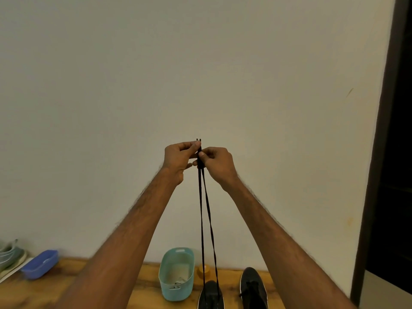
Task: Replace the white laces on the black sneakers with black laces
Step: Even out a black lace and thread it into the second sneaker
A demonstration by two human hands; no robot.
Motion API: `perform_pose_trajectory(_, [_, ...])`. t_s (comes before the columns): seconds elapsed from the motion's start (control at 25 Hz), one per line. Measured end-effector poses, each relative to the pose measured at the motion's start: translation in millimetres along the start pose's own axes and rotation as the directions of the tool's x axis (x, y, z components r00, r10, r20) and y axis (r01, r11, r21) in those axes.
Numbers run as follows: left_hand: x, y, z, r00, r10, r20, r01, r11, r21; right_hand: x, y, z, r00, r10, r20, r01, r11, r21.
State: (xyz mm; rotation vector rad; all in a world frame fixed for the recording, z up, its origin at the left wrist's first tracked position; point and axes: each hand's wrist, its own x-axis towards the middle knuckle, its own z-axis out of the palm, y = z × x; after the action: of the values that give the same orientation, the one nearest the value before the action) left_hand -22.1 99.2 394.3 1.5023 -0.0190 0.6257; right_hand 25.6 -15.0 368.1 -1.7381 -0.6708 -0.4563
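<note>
Fingers of my left hand (178, 159) are curled in, with thumb and forefinger pinching the black lace (204, 208) right below its two tips. The tips poke up side by side just above the thumb. My right hand (217, 163) does the same a touch lower: thumb pressed on the lace, the other fingers curled behind it. The two hands are right up against each other, held high in front of the plain wall (200, 63).

From the pinch, the two strands hang down, spread slightly and run into the black sneaker (210, 296) at the bottom edge of my feed. The other sneaker (254, 286) sits just to its right, not touching. I can't really make out its lacing.

Room-wise, there's open air all round the hands, and the wooden table (44, 293) is well below. A teal basket (176, 293) stands just left of the black sneaker, with something pale inside that's too blurry to call. A small orange roll (203, 272) sits by the wall between them. A blue tub (40, 264) and some pale shoes (9, 255) are way off left. A dark door frame (379, 152) runs down the right side.
</note>
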Motion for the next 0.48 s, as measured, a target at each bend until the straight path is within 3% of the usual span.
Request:
perform_pose_trajectory(0.24, [3.9,14.7,5.4,0.995,0.1,0.02,-0.102,0.986,0.129,1.5,-13.3,-8.2,1.0,-0.009,-0.023,0.009,1.0,-0.021])
perform_pose_trajectory(0.48, [5.2,1.8,12.7,0.994,0.109,0.009,-0.11,0.983,0.149,2.7,-8.3,-11.9,0.997,-0.011,-0.079,0.008,0.999,-0.035])
